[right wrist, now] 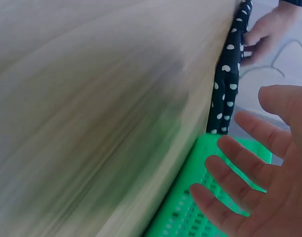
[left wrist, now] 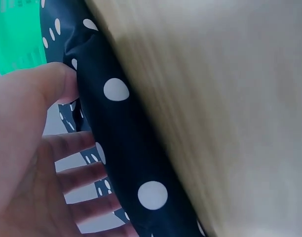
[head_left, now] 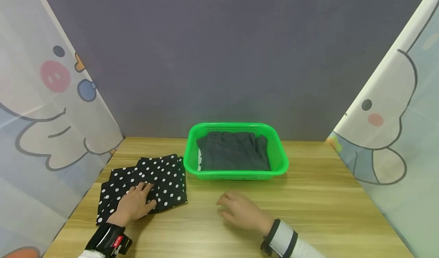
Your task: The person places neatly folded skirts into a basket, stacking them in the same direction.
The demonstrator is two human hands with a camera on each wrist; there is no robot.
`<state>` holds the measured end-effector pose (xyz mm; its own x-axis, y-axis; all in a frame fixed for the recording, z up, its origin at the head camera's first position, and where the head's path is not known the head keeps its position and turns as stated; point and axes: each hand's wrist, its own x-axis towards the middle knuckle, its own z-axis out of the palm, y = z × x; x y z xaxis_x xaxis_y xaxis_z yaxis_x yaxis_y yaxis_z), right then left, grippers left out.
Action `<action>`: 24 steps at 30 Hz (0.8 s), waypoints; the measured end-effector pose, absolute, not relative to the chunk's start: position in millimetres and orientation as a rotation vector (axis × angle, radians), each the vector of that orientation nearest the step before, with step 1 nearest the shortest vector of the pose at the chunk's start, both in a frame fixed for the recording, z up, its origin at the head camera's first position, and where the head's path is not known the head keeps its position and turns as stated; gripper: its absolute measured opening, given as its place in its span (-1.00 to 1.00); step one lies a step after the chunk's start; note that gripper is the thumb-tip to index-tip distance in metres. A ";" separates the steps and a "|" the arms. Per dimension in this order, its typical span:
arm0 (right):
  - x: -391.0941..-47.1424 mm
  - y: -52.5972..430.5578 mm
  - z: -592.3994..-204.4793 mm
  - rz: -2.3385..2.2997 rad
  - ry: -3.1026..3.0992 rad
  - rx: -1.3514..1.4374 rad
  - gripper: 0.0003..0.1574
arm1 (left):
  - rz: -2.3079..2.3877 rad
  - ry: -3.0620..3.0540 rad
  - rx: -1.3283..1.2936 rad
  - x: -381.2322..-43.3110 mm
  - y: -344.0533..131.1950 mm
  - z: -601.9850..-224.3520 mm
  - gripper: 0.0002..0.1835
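White-dotted black cloth [head_left: 168, 180] spread beneath the left hand [head_left: 133, 204]

At the back, a plain dark grey backdrop [head_left: 233, 56], flanked by cartoon-printed side panels [head_left: 41, 143]. In front, a wood-grain desk [head_left: 326, 201]. On it, towards the far edge and near the middle, a perforated green plastic basket [head_left: 236, 176]. To the left of that, flat on the desk in overlapping layers, the dotted cloth, with a rounded fold along the near edge; right at the basket's side, though impossible to tell whether touching. Inside the basket, a folded dark grey cloth [head_left: 236, 151], with a thin white strip [head_left: 199, 159] showing at its left side.

Next in size, the two hands. Grip of the left hand: wide, with fingers laid nearly straight over the dotted fabric and thumb against the near fold, beside a small pucker. Grip of the right hand [head_left: 245, 212]: relaxed and wide, holding nothing, above the desk just in front of the basket. Smaller again, a black strap [head_left: 108, 241] at the left wrist and a pale grey band [head_left: 281, 239] at the right.

For good handling, as a judgement: press with flat fingers rather than fingertips, to avoid dragging the upper layers askew. Ease out the pucker by the thumb. Square up the uneven left edges, probably best with light pressure, and steady the free side with the right hand.
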<state>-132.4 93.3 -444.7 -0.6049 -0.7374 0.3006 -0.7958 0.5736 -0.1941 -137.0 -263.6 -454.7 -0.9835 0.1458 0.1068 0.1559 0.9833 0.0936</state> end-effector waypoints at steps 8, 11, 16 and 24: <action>-126.5 70.4 -444.5 0.354 -2.595 1.387 -0.66 | -0.129 -3.017 -0.257 -110.4 -253.2 -454.2 -0.40; -125.0 63.3 -444.1 0.326 -2.576 1.420 -0.66 | -0.113 -3.028 -0.253 -100.1 -248.2 -454.1 -0.41; -124.0 54.4 -444.2 0.282 -2.551 1.473 -0.63 | -0.082 -3.055 -0.245 -86.1 -239.2 -453.8 -0.42; -120.4 43.1 -443.6 0.210 -2.541 1.534 -0.56 | -0.047 -3.146 -0.223 -69.4 -228.3 -452.6 -0.40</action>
<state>-120.4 43.1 -443.6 -0.4586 -0.8628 0.2130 -0.8860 0.4624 -0.0346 -69.4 -228.3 -452.6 -0.9899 0.1411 -0.0107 0.1407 0.9896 0.0308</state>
